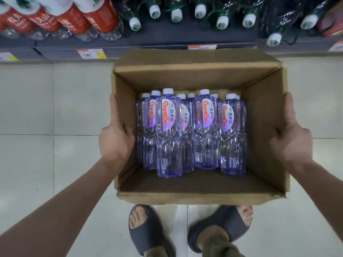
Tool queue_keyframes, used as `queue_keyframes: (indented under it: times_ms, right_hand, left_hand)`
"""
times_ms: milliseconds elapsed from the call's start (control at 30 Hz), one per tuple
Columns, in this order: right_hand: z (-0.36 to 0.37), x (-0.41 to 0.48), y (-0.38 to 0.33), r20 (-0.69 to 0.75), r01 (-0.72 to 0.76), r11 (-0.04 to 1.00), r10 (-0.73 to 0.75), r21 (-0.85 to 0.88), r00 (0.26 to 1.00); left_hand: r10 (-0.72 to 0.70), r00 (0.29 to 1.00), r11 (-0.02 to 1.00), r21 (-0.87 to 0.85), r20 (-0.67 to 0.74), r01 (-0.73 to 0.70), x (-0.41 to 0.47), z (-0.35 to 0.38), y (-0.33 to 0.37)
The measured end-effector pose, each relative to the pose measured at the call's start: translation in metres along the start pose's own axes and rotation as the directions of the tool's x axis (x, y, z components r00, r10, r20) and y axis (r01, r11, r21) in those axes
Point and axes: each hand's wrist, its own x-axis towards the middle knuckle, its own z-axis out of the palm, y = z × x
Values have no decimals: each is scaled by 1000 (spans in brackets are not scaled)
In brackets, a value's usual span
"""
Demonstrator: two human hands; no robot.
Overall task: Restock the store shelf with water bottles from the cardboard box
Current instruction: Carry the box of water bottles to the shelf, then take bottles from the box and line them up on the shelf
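Centre frame, the left hand (116, 135) and right hand (292, 140) hold the cardboard box (185, 195) by its side walls, fingers (112, 106) clasping them; water bottles (168, 130) sit inside, below the shelf (167, 37)

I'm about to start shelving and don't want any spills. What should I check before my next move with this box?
1. Left hand grips the cardboard box by its left wall: ok.
2. Right hand grips its right wall: ok.
3. Water bottles capped: ok.
4. Box top open for reaching in: ok.
5. Floor under the box free for setting it down: cannot tell, hidden.
6. Free slot on the shelf for these bottles: cannot tell.
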Motion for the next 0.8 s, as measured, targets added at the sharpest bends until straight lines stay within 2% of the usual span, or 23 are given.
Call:
queue_keyframes:
  times_ms: [233, 400, 467, 533, 567, 667, 733, 800]
  right_hand:
    - [-2, 2, -4, 75, -8, 996, 15, -89, 997]
    - [-6, -1, -9, 105, 10, 969, 17, -245, 994]
    - [-8, -3, -15, 116, 9, 948, 30, -317, 993]
    - [-9, -4, -23, 105, -10, 932, 51, -362, 993]
    - [-9, -4, -27, 92, -23, 929, 61, -370, 994]
    - [-4, -7, -41, -1, -22, 928, 23, -372, 1000]
    - [1, -12, -51, -57, 43, 907, -73, -419, 996]
    - [7, -17, -62, -15, 130, 874, -155, -469, 988]
  left_hand:
    - [21, 1000, 997, 77, -1, -21, -4, 0, 1]
    - [-72, 992, 978, 202, 106, 49, -6, -8, 13]
    - [-4, 1000, 970, 242, 24, -2, -9, -12, 19]
    - [150, 986, 961, 245, -78, -127, -15, -13, 26]
    - [209, 974, 952, 246, -86, -183, -18, -15, 33]
    - [228, 972, 940, 247, 49, -233, -31, -22, 58]
    - [151, 975, 953, 240, 163, -188, -35, -23, 68]
    - [85, 959, 980, 150, 271, -129, -36, -19, 70]
